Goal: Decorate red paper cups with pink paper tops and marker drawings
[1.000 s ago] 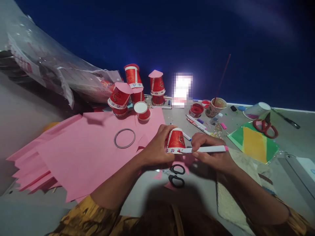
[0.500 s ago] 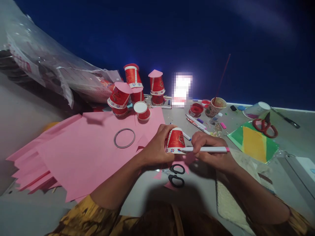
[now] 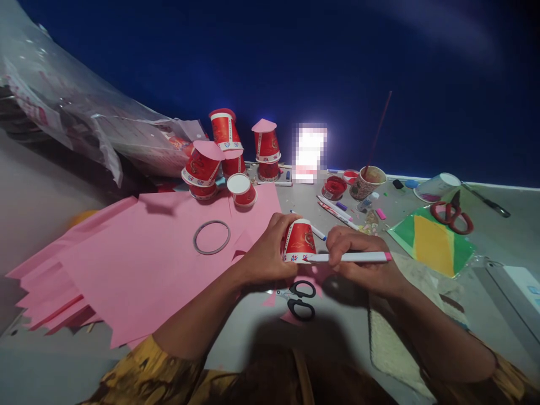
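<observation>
My left hand (image 3: 273, 247) is closed around the left side of a red paper cup (image 3: 300, 235), held upside down with its wide white rim at the bottom. Small blue and pink marks run along that rim. In my right hand (image 3: 361, 256) is a white marker (image 3: 365, 257) with a pink end, lying nearly level. Its tip meets or almost meets the rim; I cannot tell which. Black-handled scissors (image 3: 302, 299) lie just below the cup, among pink paper scraps. Behind the cup a blue-capped marker (image 3: 318, 232) rests on the table.
Pink paper sheets (image 3: 139, 253) cover the left, with a grey ring (image 3: 211, 237) on top. Stacked red cups (image 3: 223, 135) stand at the back. Right are a red paint jar (image 3: 334, 187), a cup with a brush (image 3: 368, 183), red-handled scissors (image 3: 451, 216) and a cloth (image 3: 396, 337).
The whole view has shifted slightly to the left. Both hands keep their hold on the cup and the marker, with the marker's tip still at the rim.
</observation>
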A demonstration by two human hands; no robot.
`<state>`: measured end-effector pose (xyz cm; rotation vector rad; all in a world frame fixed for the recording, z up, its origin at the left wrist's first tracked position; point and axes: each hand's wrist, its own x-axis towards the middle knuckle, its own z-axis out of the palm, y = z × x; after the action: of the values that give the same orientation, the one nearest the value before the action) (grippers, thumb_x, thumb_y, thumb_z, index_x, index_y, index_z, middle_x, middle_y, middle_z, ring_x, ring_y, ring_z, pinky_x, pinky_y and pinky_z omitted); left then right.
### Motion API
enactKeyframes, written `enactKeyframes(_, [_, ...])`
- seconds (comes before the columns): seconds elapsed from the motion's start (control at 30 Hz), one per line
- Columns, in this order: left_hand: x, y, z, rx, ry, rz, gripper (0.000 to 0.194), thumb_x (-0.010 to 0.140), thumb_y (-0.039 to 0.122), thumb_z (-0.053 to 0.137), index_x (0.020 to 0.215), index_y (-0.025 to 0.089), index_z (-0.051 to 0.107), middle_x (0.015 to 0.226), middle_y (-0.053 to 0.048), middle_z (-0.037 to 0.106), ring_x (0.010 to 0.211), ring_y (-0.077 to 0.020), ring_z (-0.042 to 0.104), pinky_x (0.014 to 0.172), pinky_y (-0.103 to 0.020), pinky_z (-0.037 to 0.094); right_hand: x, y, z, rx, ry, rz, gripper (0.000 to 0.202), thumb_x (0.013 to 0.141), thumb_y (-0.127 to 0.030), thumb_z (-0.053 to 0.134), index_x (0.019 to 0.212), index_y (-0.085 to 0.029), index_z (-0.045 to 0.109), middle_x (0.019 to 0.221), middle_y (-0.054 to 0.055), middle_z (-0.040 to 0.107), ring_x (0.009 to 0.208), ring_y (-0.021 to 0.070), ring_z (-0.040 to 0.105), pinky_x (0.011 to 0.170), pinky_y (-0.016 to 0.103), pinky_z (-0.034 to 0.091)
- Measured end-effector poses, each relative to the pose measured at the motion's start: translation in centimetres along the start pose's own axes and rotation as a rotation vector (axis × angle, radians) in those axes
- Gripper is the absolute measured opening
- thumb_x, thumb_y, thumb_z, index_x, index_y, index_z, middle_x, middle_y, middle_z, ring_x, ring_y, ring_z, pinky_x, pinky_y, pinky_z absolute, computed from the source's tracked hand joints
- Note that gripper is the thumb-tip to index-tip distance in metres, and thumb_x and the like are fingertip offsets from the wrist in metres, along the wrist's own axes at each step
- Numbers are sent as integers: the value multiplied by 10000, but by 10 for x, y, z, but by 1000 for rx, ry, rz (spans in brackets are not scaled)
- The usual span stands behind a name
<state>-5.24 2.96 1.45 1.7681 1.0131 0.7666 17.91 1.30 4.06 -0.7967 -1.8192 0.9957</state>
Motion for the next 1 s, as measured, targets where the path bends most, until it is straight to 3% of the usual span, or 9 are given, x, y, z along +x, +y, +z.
enactKeyframes(0.57, [0, 0, 2, -7, 15, 0, 801, 670, 247, 844, 1393, 278, 501, 1377, -87, 499, 1322, -321, 563, 1172, -535, 482, -2, -2, -3, 4, 42, 7, 145, 800, -111, 706, 717, -231, 709, 701, 18, 663, 666, 182, 612, 615, 313, 486])
enactKeyframes(0.73, [0, -2, 2, 16, 25, 5, 836, 641, 166, 793, 1409, 282, 483, 1389, -90, 487, 1327, -323, 561, 1169, -538, 489, -3, 0, 1, 23, 60, 27, 135, 793, -117, 701, 732, -237, 711, 722, 13, 673, 677, 177, 615, 624, 307, 487])
enactKeyframes(1.0, [0, 0, 1, 38, 64, -4, 828, 622, 100, 742, 1382, 303, 487, 1407, -70, 496, 1341, -314, 558, 1169, -513, 503, -3, 3, -3, 82, 117, 97, 129, 831, -260, 791, 735, -227, 711, 711, 13, 660, 660, 176, 600, 613, 303, 470])
